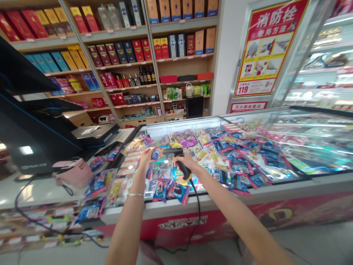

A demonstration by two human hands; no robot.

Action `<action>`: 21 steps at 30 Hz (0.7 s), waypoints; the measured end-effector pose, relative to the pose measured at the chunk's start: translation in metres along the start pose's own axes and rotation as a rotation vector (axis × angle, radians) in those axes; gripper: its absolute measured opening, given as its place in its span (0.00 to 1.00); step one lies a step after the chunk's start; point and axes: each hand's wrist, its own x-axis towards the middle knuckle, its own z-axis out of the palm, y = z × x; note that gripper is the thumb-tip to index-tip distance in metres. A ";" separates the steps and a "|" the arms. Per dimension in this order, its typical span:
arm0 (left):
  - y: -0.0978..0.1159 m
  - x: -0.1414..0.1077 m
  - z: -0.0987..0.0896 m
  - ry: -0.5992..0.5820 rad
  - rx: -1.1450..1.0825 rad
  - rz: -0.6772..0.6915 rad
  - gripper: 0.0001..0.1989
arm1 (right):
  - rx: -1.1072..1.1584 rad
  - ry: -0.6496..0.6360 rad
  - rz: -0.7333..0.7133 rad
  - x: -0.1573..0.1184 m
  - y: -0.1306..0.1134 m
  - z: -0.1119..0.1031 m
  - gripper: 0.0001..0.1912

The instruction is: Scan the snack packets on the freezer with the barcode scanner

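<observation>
My right hand (187, 162) is wrapped round the handle of a black barcode scanner (173, 151), whose head points left. A black cable runs from the handle down past the counter's front. Facing the scanner, my left hand (146, 156) pinches a small blue and pink snack packet (156, 153) by its left side. Packet and scanner head are close together over the glass-topped counter (179, 127). Below my hands, blue and purple packets (179, 190) lie near the front edge. A larger pile of blue and pink packets (234, 156) spreads to the right.
On the left stand a black checkout terminal (35, 136) and a pink pouch (73, 172), with more blue packets (93, 197) beside it. Shelves of boxed goods (118, 51) line the back wall. A red fire-hydrant notice (268, 48) hangs to the right.
</observation>
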 end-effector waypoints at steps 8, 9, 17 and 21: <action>0.038 -0.014 0.044 0.062 0.088 0.180 0.23 | 0.167 0.242 -0.100 -0.054 -0.070 -0.089 0.05; 0.041 -0.023 0.061 0.043 0.197 0.220 0.23 | 0.187 0.281 -0.090 -0.064 -0.075 -0.107 0.06; 0.019 -0.120 0.213 -0.239 0.753 0.468 0.29 | 0.345 0.529 -0.177 -0.138 -0.057 -0.233 0.06; 0.011 -0.139 0.248 -0.231 0.940 0.449 0.35 | 0.313 0.593 -0.193 -0.156 -0.036 -0.271 0.08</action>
